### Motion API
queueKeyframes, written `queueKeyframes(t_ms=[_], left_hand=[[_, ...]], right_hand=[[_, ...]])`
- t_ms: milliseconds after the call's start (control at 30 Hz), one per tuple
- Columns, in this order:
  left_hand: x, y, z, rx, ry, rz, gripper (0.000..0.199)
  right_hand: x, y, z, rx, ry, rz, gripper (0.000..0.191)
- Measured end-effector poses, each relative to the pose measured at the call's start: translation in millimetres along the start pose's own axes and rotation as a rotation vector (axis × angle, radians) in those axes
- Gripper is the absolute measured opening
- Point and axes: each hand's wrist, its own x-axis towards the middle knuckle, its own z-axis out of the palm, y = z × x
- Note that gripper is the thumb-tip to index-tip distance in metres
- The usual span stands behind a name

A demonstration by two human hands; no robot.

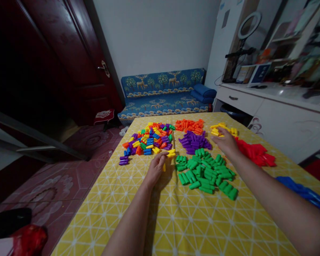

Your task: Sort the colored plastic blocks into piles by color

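Observation:
My left hand (156,166) is over the middle of the table, its fingers curled together around a yellow plastic block (164,167). More yellow blocks (171,153) lie at its fingertips, beside the mixed-colour heap (149,138). My right hand (226,142) reaches to the small yellow pile (217,130) at the far right, thumb and fingers apart over its near edge. Between my hands are a purple pile (194,141) and a larger green pile (205,170). Red blocks (256,152) lie partly behind my right forearm.
An orange pile (189,125) sits at the back of the yellow-clothed table (117,213), and blue blocks (304,192) lie at its right edge. Beyond stands a blue patterned sofa (160,101). A white dresser (288,117) is on the right, a dark red door (77,57) on the left.

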Motion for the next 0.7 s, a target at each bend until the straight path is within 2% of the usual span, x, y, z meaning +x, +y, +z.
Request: queueKeyframes(t_ms=[67,133,233,300,400,467,600,700], left_hand=[[0,-2,0.4,-0.050,-0.008,-0.024,0.059],[2,-7,1.9,-0.170,-0.029,-0.084,0.065],[5,-16,4.8,-0.330,-0.058,-0.097,0.072],[5,-19,6.0,-0.352,-0.082,-0.048,0.073],[3,-16,7.1,-0.352,-0.103,0.005,0.071],[1,-11,8.2,-0.355,-0.078,0.022,0.068],[-3,1,11.1,-0.379,-0.095,0.027,0.068],[-4,5,10.2,-0.256,-0.086,0.019,0.063]], right_hand=[[-36,-14,19,0.020,-0.189,-0.080,0.041],[-74,-32,39,0.026,-0.364,-0.185,0.033],[-121,-61,64,-0.041,-0.541,-0.327,0.034],[-139,-77,77,-0.125,-0.588,-0.383,0.043],[-151,-91,89,-0.259,-0.592,-0.389,0.051],[-154,-93,93,-0.295,-0.585,-0.387,0.046],[-153,-85,94,-0.252,-0.595,-0.393,0.033],[-133,-70,87,-0.166,-0.563,-0.314,0.027]])
